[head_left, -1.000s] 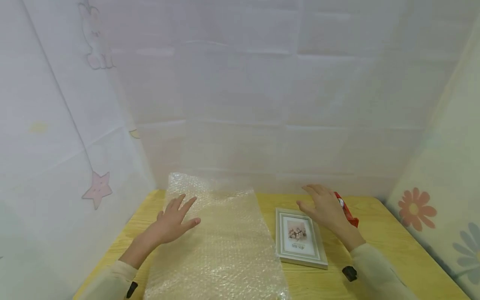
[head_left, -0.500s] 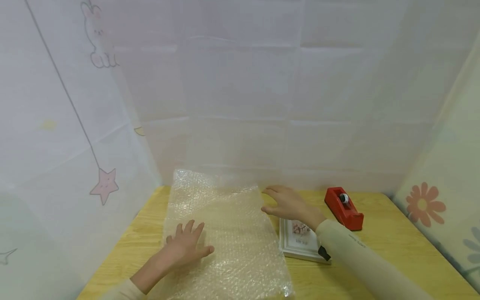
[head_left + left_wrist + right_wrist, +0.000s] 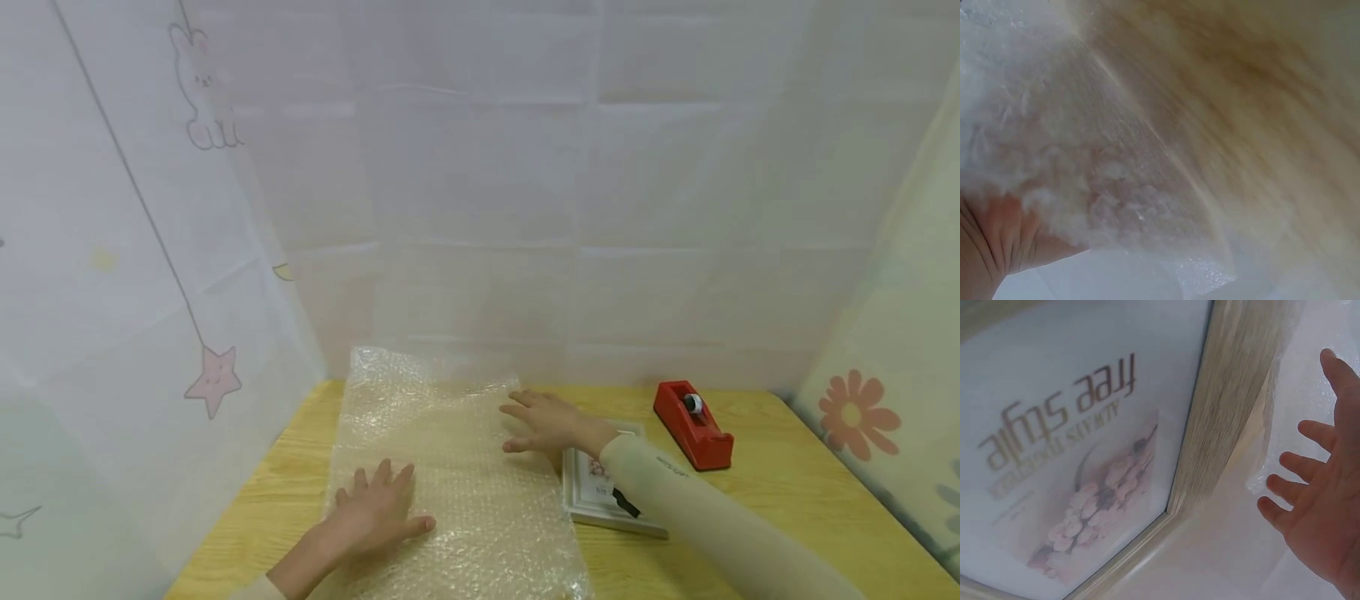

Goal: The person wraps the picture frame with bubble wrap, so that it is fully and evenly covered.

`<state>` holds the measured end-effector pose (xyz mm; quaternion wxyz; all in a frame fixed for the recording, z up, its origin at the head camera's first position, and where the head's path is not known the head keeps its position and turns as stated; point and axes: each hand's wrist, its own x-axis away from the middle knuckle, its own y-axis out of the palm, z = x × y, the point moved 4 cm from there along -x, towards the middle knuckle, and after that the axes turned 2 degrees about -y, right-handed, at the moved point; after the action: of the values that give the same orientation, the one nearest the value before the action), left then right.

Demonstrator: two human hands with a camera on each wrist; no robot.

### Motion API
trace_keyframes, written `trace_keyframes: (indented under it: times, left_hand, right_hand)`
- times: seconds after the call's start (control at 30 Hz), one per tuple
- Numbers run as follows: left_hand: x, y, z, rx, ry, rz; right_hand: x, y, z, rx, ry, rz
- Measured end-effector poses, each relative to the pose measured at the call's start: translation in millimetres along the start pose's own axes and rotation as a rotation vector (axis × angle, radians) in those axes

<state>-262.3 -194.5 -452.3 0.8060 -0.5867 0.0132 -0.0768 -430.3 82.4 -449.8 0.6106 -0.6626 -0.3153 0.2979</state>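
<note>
Viewing the station through the head camera, I find the left hand point(image 3: 375, 508) over the near left part of a clear bubble-wrap sheet point(image 3: 457, 483), palm down, its fingers spread apart and gripping nothing. Whether the palm bears on the sheet I cannot tell, since the left wrist view is blurred. The right hand point(image 3: 543, 421) is at the sheet's right edge, farther from the wearer; its fingers are likewise apart, with nothing clamped between them. I record the sheet as laid lengthwise on the yellow wood-grain table point(image 3: 795, 500), its far end reaching the back edge. Just beside its right edge a pale picture frame point(image 3: 588, 502) lies face up, partly hidden beneath the right forearm in its cream sleeve point(image 3: 697, 508). The right wrist view shows the frame's insert, pink blossoms and the words "free style", upside down. Farther right, apart from the frame, I note a red tape dispenser point(image 3: 693, 446) carrying a small roll point(image 3: 693, 404). A pale creased backdrop point(image 3: 480, 192) rises behind, with a pink star point(image 3: 213, 382) printed at left and a red flower point(image 3: 855, 414) at right.
</note>
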Motion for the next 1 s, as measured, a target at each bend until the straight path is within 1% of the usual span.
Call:
trace_keyframes:
  times: [0.13,0.27,0.37,0.53,0.67,0.77,0.87,1.0]
  left_hand:
    - [4.1,-0.4,-0.3,-0.002,0.033,-0.023]
    - [8.0,0.1,-2.4,-0.007,0.065,-0.061]
    - [8.7,1.2,-4.0,-0.005,0.076,-0.078]
    - [7.7,1.6,-6.1,-0.017,0.099,-0.082]
    - [7.8,0.3,-8.8,-0.025,0.126,-0.084]
    - [9.6,0.4,-11.8,-0.019,0.157,-0.1]
    - [11.4,0.5,-13.6,-0.013,0.184,-0.116]
    - [10.4,-0.7,-13.5,-0.029,0.207,-0.119]
  right_hand:
    - [-3.6,1.5,-4.0,0.019,0.011,-0.044]
    - [-4.8,4.5,-7.9,0.08,0.028,-0.092]
    - [-0.5,3.9,-11.1,0.071,0.048,-0.113]
    - [8.4,0.7,-14.8,0.001,0.054,-0.118]
    - [14.1,0.8,-16.4,0.011,0.034,-0.128]
    - [18.4,1.9,-17.9,0.025,0.027,-0.135]
    - [23.0,0.9,-19.7,0.029,0.029,-0.138]
    - [29.5,-1.5,-20.4,0.024,0.033,-0.131]
